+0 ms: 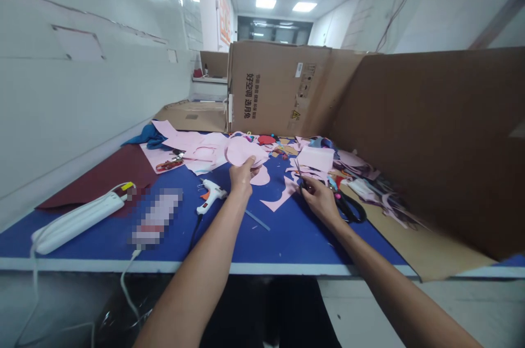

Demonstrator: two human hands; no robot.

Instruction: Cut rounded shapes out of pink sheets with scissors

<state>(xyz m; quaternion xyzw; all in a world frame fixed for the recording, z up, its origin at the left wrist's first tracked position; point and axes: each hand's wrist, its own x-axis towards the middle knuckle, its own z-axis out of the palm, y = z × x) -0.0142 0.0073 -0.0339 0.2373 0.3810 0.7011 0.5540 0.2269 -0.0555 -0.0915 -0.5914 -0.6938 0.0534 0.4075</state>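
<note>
My left hand (243, 174) is closed on a rounded pink cut-out (241, 152), thumb on top, held above the blue table. Under that hand another rounded pink piece (261, 176) lies on the table. In my right hand (318, 195) is a small pair of scissors (299, 168), its blades pointing up and away from me; the fingers hide most of the handles. A curved pink offcut (283, 197) lies between the two hands. Just beyond my right hand rests a pink sheet (315, 158) with strips around it.
A white glue gun (210, 195), a power strip (80, 223) and a blurred-out object (158, 218) with a cable lie to the left. Large black-handled scissors (353, 208) sit right of my right hand. Cardboard walls (283, 91) enclose the back and right. Scraps (369, 192) crowd the right side.
</note>
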